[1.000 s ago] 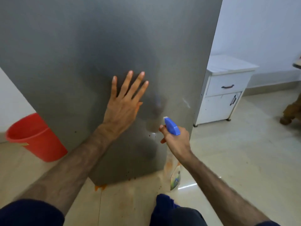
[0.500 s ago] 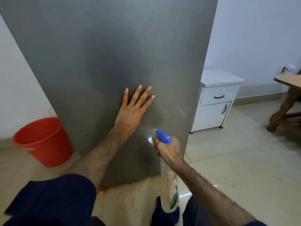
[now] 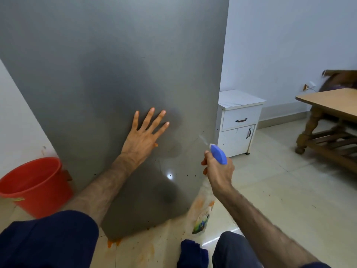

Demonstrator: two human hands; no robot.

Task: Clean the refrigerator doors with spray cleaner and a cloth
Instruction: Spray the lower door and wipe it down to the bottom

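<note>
The right hand (image 3: 218,171) gripped the spray bottle (image 3: 218,155); the left hand (image 3: 144,135) lay flat, fingers spread, on the refrigerator door (image 3: 116,64). Spraying evenly across the speckled lower right would serve best.

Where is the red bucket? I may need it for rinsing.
The red bucket stands on the floor at the lower left, beside the grey refrigerator, left of the left hand.

right hand (image 3: 219,171): shifted right, toward refrigerator door (image 3: 116,74) edge
spray bottle (image 3: 218,155): nozzle now aimed near door's right edge, faint mist visible
left hand (image 3: 144,139): fingers spread wider
</note>
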